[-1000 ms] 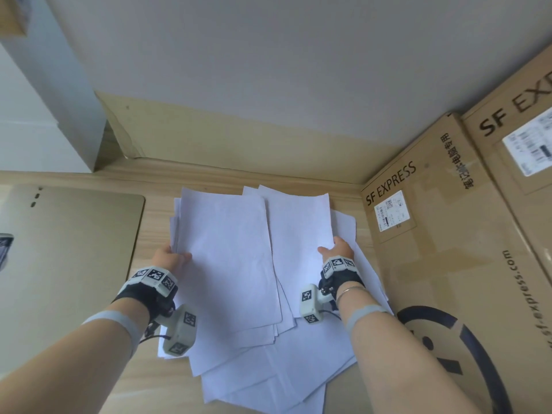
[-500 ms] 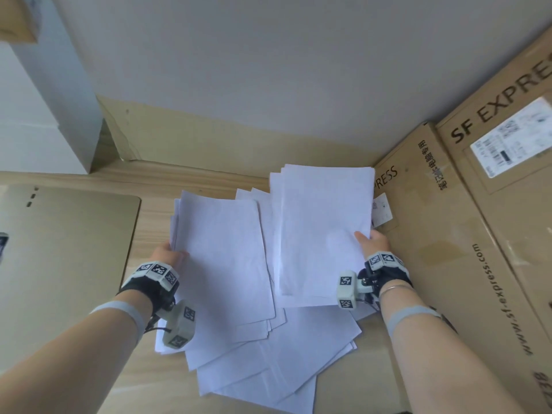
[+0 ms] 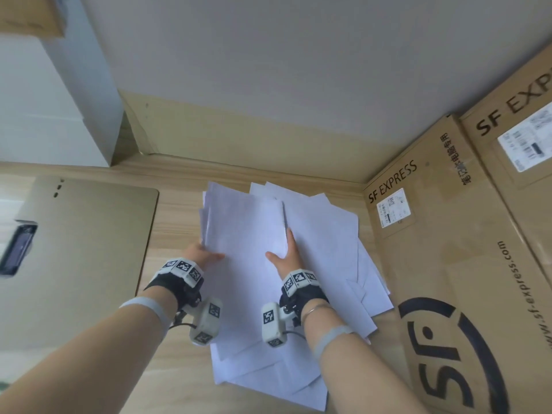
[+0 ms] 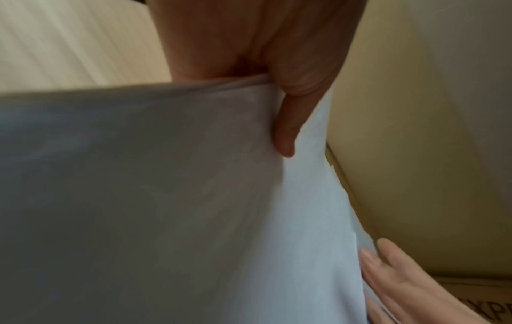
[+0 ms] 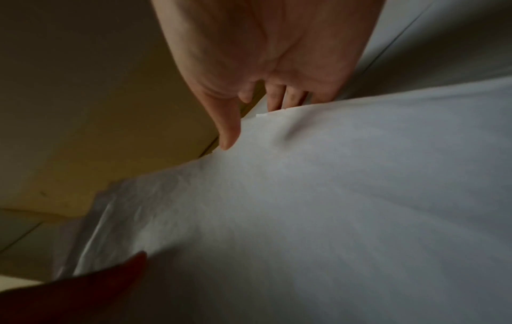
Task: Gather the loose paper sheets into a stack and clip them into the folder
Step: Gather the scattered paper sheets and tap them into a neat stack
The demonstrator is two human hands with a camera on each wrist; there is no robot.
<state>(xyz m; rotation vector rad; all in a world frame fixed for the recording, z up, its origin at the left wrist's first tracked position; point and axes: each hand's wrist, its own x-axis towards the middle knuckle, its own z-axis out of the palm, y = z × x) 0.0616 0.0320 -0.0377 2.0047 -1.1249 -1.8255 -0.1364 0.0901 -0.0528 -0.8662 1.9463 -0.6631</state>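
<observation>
Several white paper sheets (image 3: 325, 249) lie fanned out on the wooden desk (image 3: 173, 372). Above them I hold a smaller stack (image 3: 245, 228). My left hand (image 3: 206, 254) grips its left edge, with the thumb (image 4: 285, 131) on top and the fingers hidden underneath. My right hand (image 3: 283, 253) holds the right edge: its thumb (image 5: 229, 133) lies on top and its fingers reach behind the edge. The tan folder (image 3: 89, 258) lies flat to the left, with a dark clip (image 3: 18, 249) at its left side.
Large SF Express cardboard boxes (image 3: 454, 264) stand against the pile's right side. A wall with a tan skirting (image 3: 239, 135) closes the back. A white cabinet (image 3: 59, 121) stands at the back left. Bare desk shows between folder and papers.
My right hand had lifted some sheets to the right by the boxes. It has now carried them left onto the stack held by my left hand, which stayed in place.
</observation>
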